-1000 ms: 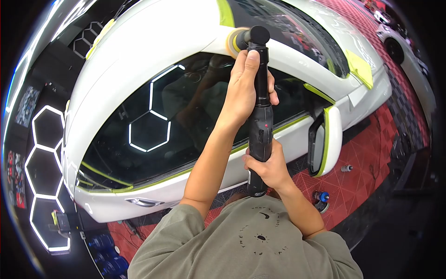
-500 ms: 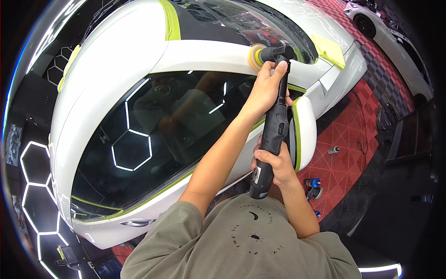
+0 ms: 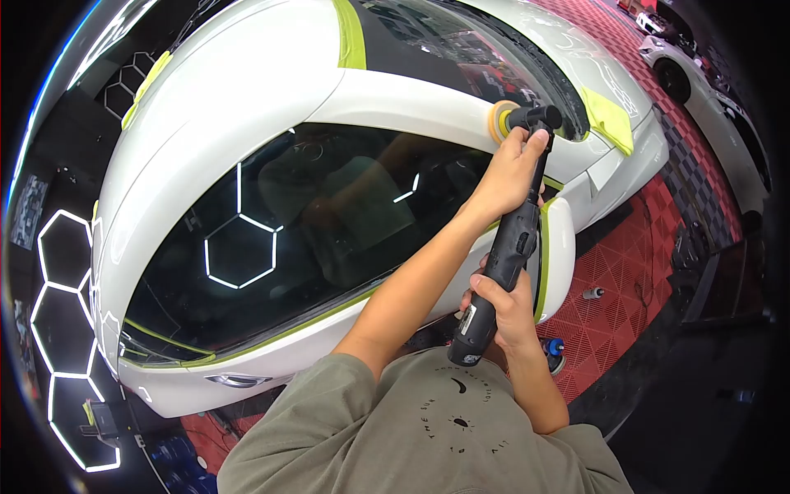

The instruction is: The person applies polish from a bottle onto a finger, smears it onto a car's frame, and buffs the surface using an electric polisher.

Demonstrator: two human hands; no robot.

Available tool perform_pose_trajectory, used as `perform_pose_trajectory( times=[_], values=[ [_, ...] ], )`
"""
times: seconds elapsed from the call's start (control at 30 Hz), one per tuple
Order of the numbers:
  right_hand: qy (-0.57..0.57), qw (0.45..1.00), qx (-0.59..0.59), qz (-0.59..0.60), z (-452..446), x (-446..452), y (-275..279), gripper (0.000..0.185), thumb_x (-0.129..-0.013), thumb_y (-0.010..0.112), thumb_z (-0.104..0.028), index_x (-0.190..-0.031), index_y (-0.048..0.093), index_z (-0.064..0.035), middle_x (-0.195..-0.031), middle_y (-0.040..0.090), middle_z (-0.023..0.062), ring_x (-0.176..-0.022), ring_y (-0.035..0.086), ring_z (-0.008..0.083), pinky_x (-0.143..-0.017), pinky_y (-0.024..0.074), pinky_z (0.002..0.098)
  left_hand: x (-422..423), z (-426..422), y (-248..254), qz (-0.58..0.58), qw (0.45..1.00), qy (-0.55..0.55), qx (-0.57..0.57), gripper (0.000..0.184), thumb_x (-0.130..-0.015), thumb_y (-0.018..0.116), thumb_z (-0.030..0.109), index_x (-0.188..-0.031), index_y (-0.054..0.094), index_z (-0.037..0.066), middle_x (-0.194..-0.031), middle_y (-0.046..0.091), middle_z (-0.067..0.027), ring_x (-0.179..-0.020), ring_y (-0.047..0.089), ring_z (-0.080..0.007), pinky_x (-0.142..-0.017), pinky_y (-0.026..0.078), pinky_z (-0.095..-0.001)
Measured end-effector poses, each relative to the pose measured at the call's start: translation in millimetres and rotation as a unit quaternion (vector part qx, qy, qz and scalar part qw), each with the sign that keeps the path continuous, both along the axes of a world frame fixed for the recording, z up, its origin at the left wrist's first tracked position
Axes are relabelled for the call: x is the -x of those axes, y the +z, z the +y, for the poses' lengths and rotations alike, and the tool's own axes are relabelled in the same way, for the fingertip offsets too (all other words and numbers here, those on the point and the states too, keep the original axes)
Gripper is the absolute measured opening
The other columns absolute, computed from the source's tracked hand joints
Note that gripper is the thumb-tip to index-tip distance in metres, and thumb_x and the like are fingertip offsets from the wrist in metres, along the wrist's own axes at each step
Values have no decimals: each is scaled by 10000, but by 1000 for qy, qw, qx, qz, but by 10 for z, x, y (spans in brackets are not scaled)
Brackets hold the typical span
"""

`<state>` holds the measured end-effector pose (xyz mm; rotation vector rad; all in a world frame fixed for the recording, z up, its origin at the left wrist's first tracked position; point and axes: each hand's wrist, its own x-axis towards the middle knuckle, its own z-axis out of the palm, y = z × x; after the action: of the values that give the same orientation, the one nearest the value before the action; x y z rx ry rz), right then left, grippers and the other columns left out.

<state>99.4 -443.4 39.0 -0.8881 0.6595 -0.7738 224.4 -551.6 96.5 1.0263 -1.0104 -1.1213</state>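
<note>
My left hand (image 3: 512, 174) is wrapped round the neck of a long black polisher (image 3: 513, 239), just below its angled head. Lower down, my right hand (image 3: 508, 306) grips the body of the same tool. The polisher's round orange and yellow pad (image 3: 500, 122) stands on edge against the white pillar (image 3: 403, 97) of the car, between side window and windshield. Yellow-green tape (image 3: 350, 34) edges the roof beside the windshield. Below the pad, the side window (image 3: 329, 222) reflects hexagonal lights.
The taped side mirror (image 3: 559, 259) sticks out just right of the tool. A yellow-green cloth (image 3: 607, 119) lies by the hood. On the red floor (image 3: 621, 284) are a small bottle (image 3: 592, 293) and a blue-topped item (image 3: 556, 346). Another white car (image 3: 708, 107) stands at upper right.
Both hands and the polisher have moved right and forward along the pillar, toward the windshield's lower corner. The tool now leans more to the right. Both hands have kept their grip.
</note>
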Motion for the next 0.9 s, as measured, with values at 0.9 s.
perform_pose_trajectory(
  times=[0.9],
  values=[
    [129,990,52,-29,-167,205,146,320,-838,684,-125,-1067,497,-1,-784,605,108,-599,643,196,-569,547,316,-129,176,206,35,997,66,23,411,-1010,494,443,-1018,436,36,-641,526,-73,-447,570,-157,-404,512,-296]
  ],
)
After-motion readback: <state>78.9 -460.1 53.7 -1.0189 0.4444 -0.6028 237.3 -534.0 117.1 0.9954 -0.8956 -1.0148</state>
